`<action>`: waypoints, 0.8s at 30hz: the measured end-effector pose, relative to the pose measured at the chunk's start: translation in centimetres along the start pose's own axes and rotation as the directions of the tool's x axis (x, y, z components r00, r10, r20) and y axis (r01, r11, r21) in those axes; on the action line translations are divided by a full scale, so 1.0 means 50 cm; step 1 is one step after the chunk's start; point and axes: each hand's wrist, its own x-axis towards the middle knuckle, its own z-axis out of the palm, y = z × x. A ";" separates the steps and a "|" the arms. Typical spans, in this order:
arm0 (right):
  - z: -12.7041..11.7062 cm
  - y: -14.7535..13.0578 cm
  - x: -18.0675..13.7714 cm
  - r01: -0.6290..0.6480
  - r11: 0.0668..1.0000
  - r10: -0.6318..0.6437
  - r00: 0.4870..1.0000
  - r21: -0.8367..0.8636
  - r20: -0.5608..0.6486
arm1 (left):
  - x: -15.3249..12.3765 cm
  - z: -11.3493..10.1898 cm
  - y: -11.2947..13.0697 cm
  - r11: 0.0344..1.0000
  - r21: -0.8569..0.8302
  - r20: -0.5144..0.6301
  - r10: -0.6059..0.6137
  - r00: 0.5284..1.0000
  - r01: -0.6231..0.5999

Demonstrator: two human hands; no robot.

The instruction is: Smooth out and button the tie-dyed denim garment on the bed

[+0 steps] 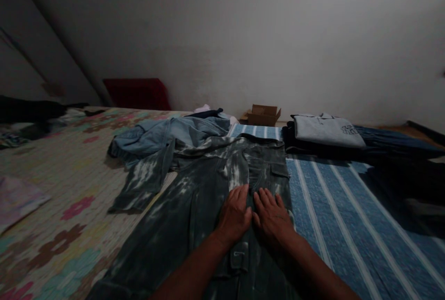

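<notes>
A dark grey denim jacket [205,198] with pale bleached streaks lies spread out in front of me. One of its sleeves sticks out to the left, while another is folded down along the middle, its cuff near my wrists. My left hand [233,212] rests flat on the folded sleeve, fingers stretched forward. Beside it, my right hand [273,213] lies flat on the jacket's right part, below a flap pocket, with its fingers slightly spread. Neither hand grips anything. My forearms hide part of the jacket's lower end.
Light blue denim clothing [167,133] lies crumpled behind the jacket. A grey folded shirt [327,129] tops a dark pile at the back right, beside folded jeans [392,141]. A cardboard box [263,115] stands by the wall. Blue striped cloth [333,198] and a floral sheet [83,175] cover the surface.
</notes>
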 end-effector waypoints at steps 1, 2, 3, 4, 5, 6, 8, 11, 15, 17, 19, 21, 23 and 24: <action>0.001 0.000 0.000 -0.001 1.000 0.001 1.000 0.000 0.004 | 0.002 -0.003 0.005 0.999 0.036 -0.002 -0.034 0.999 0.034; 0.001 -0.001 0.000 0.000 1.000 0.000 1.000 -0.001 0.000 | 0.005 -0.008 0.011 0.995 0.073 0.000 -0.069 0.998 0.069; 0.002 -0.001 0.000 0.001 1.000 -0.001 1.000 -0.003 -0.014 | 0.009 -0.013 0.017 0.989 0.110 0.012 -0.104 0.995 0.102; 0.003 -0.002 0.000 0.002 1.000 -0.002 0.999 -0.004 -0.033 | 0.014 -0.019 0.024 0.980 0.148 0.029 -0.139 0.990 0.133; 0.003 -0.003 0.000 0.002 1.000 -0.002 0.999 -0.005 -0.050 | 0.019 -0.026 0.032 0.969 0.187 0.048 -0.175 0.983 0.163; 0.004 -0.004 0.000 0.000 1.000 -0.001 0.998 -0.005 -0.066 | 0.025 -0.032 0.039 0.955 0.227 0.070 -0.210 0.975 0.189; 0.003 -0.007 0.002 -0.001 1.000 0.001 0.996 0.000 -0.087 | 0.037 -0.043 0.050 0.925 0.305 0.116 -0.271 0.955 0.226; -0.004 -0.008 0.010 0.000 1.000 0.001 0.994 0.004 -0.110 | 0.056 -0.054 0.055 0.895 0.384 0.175 -0.313 0.934 0.228; -0.019 -0.002 0.032 0.014 1.000 -0.015 0.991 -0.008 -0.136 | 0.083 -0.072 0.037 0.878 0.380 0.198 -0.386 0.901 0.292; -0.025 0.005 0.050 0.023 1.000 -0.024 0.990 -0.006 -0.139 | 0.097 -0.090 0.024 0.881 0.330 0.176 -0.412 0.894 0.341; -0.028 0.014 0.074 0.026 1.000 -0.024 0.991 0.007 -0.134 | 0.112 -0.117 0.014 0.887 0.265 0.130 -0.421 0.898 0.377; -0.029 0.023 0.105 0.028 0.999 -0.024 0.992 0.025 -0.125 | 0.126 -0.151 0.009 0.892 0.205 0.069 -0.424 0.903 0.403; -0.032 0.032 0.139 0.026 0.999 -0.021 0.993 0.036 -0.119 | 0.140 -0.187 0.008 0.903 0.144 0.018 -0.410 0.912 0.404; -0.035 0.036 0.157 0.027 0.999 -0.022 0.993 0.034 -0.119 | 0.147 -0.205 0.009 0.911 0.113 0.004 -0.400 0.916 0.397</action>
